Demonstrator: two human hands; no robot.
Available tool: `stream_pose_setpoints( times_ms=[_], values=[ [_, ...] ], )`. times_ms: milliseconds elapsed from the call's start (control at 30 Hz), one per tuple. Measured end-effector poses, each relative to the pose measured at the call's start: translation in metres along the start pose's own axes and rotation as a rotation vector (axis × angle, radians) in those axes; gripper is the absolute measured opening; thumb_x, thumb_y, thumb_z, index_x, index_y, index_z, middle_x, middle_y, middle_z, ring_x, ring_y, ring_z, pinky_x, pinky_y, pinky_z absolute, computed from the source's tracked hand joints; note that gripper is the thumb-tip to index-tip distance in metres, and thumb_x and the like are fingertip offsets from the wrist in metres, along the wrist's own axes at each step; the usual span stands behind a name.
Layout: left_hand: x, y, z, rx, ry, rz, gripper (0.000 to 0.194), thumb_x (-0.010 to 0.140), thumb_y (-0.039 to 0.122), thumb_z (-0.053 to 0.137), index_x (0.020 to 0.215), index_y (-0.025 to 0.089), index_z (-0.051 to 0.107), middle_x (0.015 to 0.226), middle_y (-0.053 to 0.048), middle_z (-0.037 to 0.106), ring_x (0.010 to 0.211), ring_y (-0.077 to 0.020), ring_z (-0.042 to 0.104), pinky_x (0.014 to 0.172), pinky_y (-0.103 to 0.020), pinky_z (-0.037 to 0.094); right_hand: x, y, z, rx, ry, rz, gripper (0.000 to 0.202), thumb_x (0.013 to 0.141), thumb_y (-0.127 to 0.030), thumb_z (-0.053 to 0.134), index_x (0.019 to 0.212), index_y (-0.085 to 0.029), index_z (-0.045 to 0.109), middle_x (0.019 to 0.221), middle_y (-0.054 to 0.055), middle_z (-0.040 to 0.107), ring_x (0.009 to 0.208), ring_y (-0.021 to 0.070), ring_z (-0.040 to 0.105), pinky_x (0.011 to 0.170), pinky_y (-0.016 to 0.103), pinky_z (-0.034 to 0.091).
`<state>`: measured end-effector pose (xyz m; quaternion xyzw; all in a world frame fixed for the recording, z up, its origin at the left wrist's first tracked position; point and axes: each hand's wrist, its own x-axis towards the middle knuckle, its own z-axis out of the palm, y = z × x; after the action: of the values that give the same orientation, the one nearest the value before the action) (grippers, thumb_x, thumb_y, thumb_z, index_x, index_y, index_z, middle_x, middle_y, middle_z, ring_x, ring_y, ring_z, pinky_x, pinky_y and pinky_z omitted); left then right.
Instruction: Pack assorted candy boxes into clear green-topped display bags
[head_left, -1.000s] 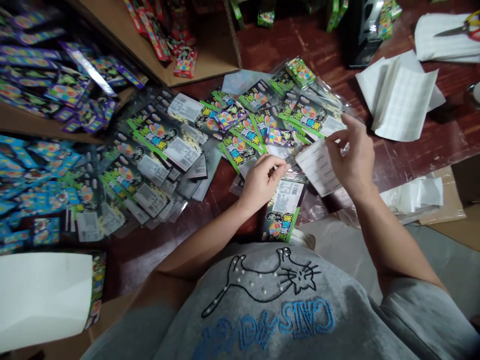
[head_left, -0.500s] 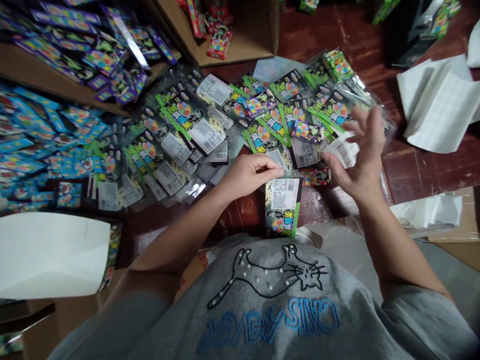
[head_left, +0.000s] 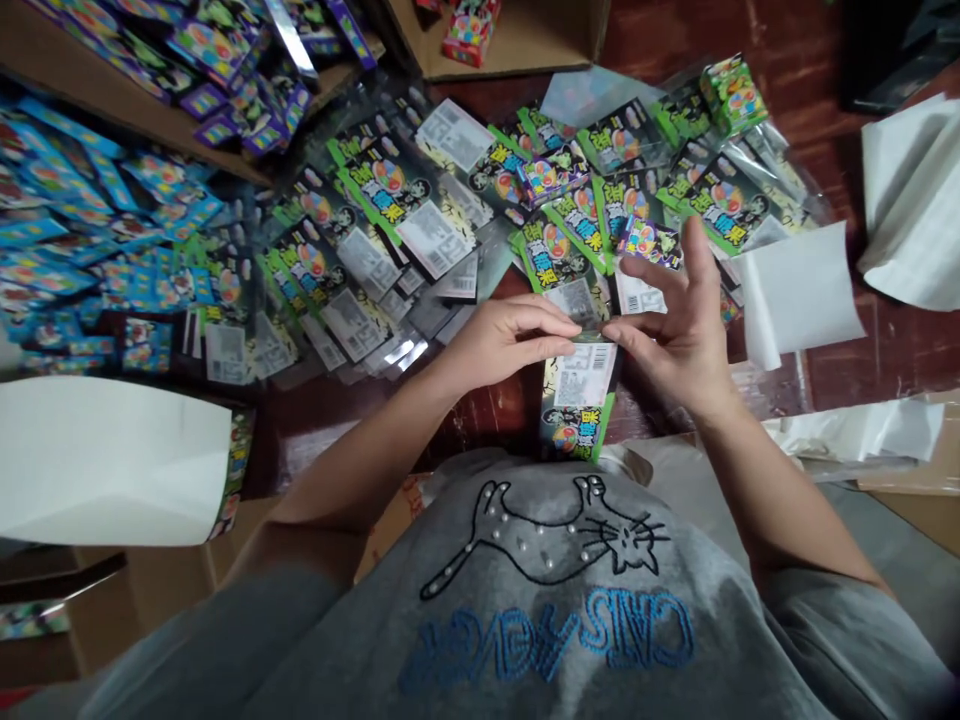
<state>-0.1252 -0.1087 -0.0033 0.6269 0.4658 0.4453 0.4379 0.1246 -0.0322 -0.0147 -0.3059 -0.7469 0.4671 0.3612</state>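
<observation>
My left hand (head_left: pixel 517 345) is closed, thumb and fingers pinching the top edge of a black and green candy packet (head_left: pixel 576 405) with a white printed label. The packet hangs upside down in front of my shirt. My right hand (head_left: pixel 679 335) meets its top right corner, thumb and index finger pinched there while the other fingers stick up. What lies between these fingertips is too small to make out. Beyond both hands, similar packets (head_left: pixel 382 190) are spread in overlapping rows. Small purple candy boxes (head_left: pixel 553 174) and a green box (head_left: pixel 735 95) rest on some of them.
Blue boxes (head_left: pixel 67 235) are heaped at left, below a carton (head_left: pixel 225 145) of purple ones. Another carton (head_left: pixel 517 45) holds red boxes. White paper sheets (head_left: pixel 802 290) lie at right, with more paper (head_left: pixel 915 200) beyond. A white tray-like piece (head_left: pixel 112 460) stands at lower left.
My right hand has come in from the right, from spread fingers to a pinch at the packet's top corner. A white sheet now shows right of it. My left hand keeps its hold.
</observation>
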Motion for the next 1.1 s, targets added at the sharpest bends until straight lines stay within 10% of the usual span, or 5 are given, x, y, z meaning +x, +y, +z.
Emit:
stream_pose_setpoints(
  times_ms=[267,433,667,900,1100],
  values=[
    [-0.007,0.015,0.01,0.156,0.029,0.068,0.005,0.097,0.022,0.076,0.098,0.02,0.08,0.1,-0.005,0.081,0.095,-0.0152,0.077,0.09,-0.029,0.061,-0.027,-0.017,-0.015,-0.212,-0.261,-0.215,0.096,0.104,-0.026,0.063,0.167,-0.066,0.003,0.172,-0.006,0.046,0.134,0.0306,0.071,0.102,0.062,0.068],
    [-0.003,0.023,0.015,0.27,0.01,0.069,0.006,0.098,0.02,0.07,0.095,0.019,0.075,0.099,-0.005,0.079,0.094,-0.0156,0.075,0.088,-0.031,0.06,0.01,-0.039,-0.037,0.004,-0.16,0.095,0.092,0.093,-0.044,0.081,0.169,-0.047,0.03,0.144,0.006,0.071,0.112,0.026,0.078,0.088,0.042,0.071],
    [-0.002,0.019,0.014,0.274,0.009,0.045,0.007,0.097,0.019,0.07,0.093,0.019,0.075,0.099,-0.005,0.079,0.093,-0.0149,0.075,0.086,-0.029,0.06,0.035,-0.048,-0.022,0.15,-0.502,0.276,0.085,0.091,-0.034,0.082,0.164,-0.025,0.038,0.091,0.0,0.076,0.084,0.0217,0.074,0.08,0.043,0.064],
    [-0.001,0.021,0.016,0.225,-0.007,-0.002,0.01,0.098,0.022,0.068,0.093,0.02,0.077,0.101,-0.005,0.081,0.094,-0.0156,0.075,0.089,-0.03,0.06,0.024,-0.041,-0.012,-0.176,-0.433,0.129,0.098,0.097,-0.041,0.075,0.175,-0.032,0.016,0.108,0.005,0.076,0.085,0.0252,0.067,0.085,0.048,0.061],
    [-0.007,0.018,0.014,0.132,0.028,-0.056,0.008,0.092,0.023,0.071,0.094,0.019,0.078,0.1,-0.007,0.081,0.094,-0.0181,0.077,0.087,-0.031,0.061,0.0,-0.046,-0.003,-0.629,-0.264,-0.103,0.073,0.106,-0.042,0.06,0.171,-0.046,0.026,0.105,0.001,0.079,0.095,0.0307,0.064,0.111,0.065,0.046]
  ],
)
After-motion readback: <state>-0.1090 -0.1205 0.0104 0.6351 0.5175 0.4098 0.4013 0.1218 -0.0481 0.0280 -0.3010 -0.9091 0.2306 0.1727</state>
